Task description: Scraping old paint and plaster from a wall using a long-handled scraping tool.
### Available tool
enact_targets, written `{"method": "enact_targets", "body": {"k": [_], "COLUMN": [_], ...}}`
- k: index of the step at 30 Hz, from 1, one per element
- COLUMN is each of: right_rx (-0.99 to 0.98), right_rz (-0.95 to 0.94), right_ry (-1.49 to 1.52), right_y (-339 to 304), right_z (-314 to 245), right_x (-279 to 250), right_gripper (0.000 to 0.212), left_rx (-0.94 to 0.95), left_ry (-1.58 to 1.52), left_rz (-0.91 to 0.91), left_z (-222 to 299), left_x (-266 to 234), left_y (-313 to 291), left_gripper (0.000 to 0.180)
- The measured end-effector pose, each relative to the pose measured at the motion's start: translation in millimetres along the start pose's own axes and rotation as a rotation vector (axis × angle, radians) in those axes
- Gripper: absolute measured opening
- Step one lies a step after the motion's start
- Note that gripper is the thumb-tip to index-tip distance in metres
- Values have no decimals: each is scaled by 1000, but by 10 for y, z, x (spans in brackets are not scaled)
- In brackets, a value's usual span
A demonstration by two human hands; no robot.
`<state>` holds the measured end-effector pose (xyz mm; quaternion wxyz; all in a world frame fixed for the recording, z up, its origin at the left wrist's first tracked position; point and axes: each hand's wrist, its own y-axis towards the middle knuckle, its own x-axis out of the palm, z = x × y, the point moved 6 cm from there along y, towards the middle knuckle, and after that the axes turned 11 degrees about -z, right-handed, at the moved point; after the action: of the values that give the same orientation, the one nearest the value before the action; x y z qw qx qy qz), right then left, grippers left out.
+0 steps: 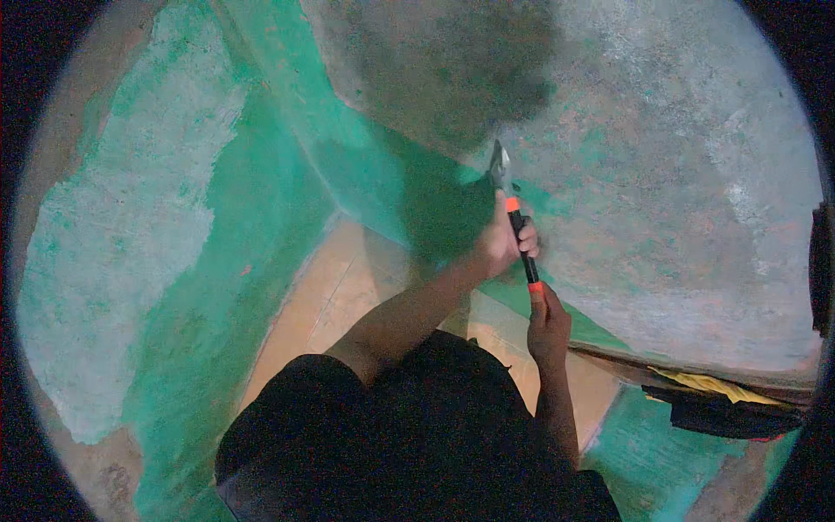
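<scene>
Both of my hands hold a long-handled tool (524, 242) with a black shaft, orange bands and a pointed metal head. The tool looks like loppers, but I cannot tell its exact kind. My left hand (504, 244) is wrapped round the upper shaft, just below the metal head. Lower down, my right hand (549, 326) grips the orange end of the handle. The metal blade (501, 163) points up and slightly left, in front of the worn wall (644, 191). Whether its tip touches that surface cannot be made out.
Green and grey peeling walls (174, 287) meet in a corner ahead. Beneath me lies a tan tiled floor (326, 291). At the right, dark and yellow cloths (731, 413) lie along a brown ledge edge (609, 355). A dark shadow falls across the upper wall.
</scene>
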<state>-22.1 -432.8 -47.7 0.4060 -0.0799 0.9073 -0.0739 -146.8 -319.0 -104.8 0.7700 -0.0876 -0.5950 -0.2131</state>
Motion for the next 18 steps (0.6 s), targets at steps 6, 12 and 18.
{"method": "enact_targets", "body": {"k": [6,12,18], "right_rx": [-71,-240,-134], "right_rz": [71,153,70], "right_ry": [-3,-57,-16], "right_y": [-26,-18,113], "right_z": [18,-42,-97], "right_x": [16,159,340], "right_gripper": [33,32,34], "left_rx": [-9,-5,49], "left_ry": [-46,-107,-36], "left_rz": [-8,11,79], "left_z": [-77,-96,168], "left_x": [-12,-200,-402], "left_y": [-34,-29,-73], "left_gripper": [61,64,63]}}
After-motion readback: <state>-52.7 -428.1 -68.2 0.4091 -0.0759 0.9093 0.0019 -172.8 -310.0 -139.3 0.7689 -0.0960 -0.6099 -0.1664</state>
